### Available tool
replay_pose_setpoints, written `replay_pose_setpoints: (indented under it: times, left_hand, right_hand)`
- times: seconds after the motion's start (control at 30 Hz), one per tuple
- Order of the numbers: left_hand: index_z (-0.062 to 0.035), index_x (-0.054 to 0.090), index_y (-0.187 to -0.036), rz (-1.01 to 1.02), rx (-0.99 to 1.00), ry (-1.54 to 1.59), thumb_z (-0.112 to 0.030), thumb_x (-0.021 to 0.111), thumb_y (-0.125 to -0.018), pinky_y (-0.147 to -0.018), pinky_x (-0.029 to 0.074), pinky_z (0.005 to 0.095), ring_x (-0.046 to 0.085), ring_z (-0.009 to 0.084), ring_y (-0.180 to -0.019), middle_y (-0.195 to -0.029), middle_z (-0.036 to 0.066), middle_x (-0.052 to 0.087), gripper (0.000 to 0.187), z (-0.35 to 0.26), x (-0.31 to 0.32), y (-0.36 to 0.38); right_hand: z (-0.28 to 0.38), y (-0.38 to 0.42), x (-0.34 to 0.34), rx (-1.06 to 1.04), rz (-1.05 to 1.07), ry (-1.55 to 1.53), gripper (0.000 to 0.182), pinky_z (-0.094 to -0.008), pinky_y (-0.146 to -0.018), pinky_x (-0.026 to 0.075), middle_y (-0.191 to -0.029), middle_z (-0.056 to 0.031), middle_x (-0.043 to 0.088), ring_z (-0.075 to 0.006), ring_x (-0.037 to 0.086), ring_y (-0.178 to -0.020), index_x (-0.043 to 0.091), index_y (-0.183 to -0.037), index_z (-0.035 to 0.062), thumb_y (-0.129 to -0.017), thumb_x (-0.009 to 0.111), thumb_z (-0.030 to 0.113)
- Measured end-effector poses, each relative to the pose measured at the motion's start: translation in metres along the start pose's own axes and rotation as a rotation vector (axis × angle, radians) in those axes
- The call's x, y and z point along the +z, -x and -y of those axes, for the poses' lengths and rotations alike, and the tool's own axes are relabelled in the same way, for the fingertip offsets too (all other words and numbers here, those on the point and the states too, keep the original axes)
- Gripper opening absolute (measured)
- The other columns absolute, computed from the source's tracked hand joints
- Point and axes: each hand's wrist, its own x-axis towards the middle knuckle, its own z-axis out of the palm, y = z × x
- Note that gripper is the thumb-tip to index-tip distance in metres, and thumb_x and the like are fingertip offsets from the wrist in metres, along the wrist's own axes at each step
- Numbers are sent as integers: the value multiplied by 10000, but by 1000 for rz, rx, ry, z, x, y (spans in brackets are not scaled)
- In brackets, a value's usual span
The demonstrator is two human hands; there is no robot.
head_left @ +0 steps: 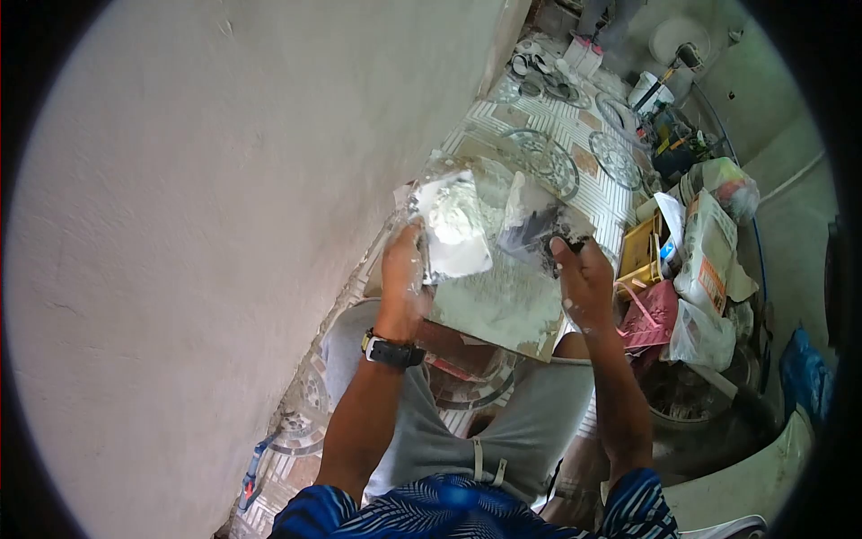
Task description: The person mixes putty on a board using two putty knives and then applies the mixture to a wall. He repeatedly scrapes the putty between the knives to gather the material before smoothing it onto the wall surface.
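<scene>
My left hand (401,269) grips a flat metal blade (453,238) loaded with a lump of white putty. My right hand (582,274) holds a second putty knife (532,220) by its dark handle, its blade smeared grey and white. The two blades sit side by side, a little apart, over a square board (503,310) dusted with white powder that lies under both hands. A black watch (392,351) is on my left wrist. The plastered white wall (224,225) stands close on the left.
Patterned floor tiles (557,153) run away ahead. On the right lie bags (709,256), a yellow box (642,251), a pink item (651,314), a white bucket (648,92) and tools. My grey-trousered knees (503,422) are below the board.
</scene>
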Motion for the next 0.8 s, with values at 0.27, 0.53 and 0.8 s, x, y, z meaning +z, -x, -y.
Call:
replay_pose_setpoints:
  times: [0.27, 0.53, 0.8]
  left_hand:
    - [-15, 575, -1152, 37, -235, 73, -196, 438, -988, -734, 571, 309, 669, 171, -832, -983, 74, 659, 280, 5, 15, 15]
    - [-29, 589, -1116, 50, -183, 10, -165, 430, -992, -692, 557, 288, 657, 147, -803, -947, 62, 656, 243, 7, 7, 18]
    - [-24, 589, -1108, 59, -150, -114, -163, 456, -987, -708, 551, 278, 650, 139, -810, -960, 52, 649, 228, 15, 4, 17]
  right_hand:
    - [13, -4, 25, -784, 151, 284, 569, -481, -1068, 398, -1361, -173, 540, -373, 507, -1270, 504, -1324, 58, -776, 522, -95]
    - [-16, 7, 26, -744, 180, 421, 607, -483, -1095, 385, -1381, -166, 528, -352, 485, -1305, 522, -1321, 56, -745, 534, -136]
    - [-38, 10, 5, -725, 215, 505, 620, -470, -1091, 390, -1379, -160, 532, -344, 488, -1301, 516, -1333, 58, -744, 545, -133]
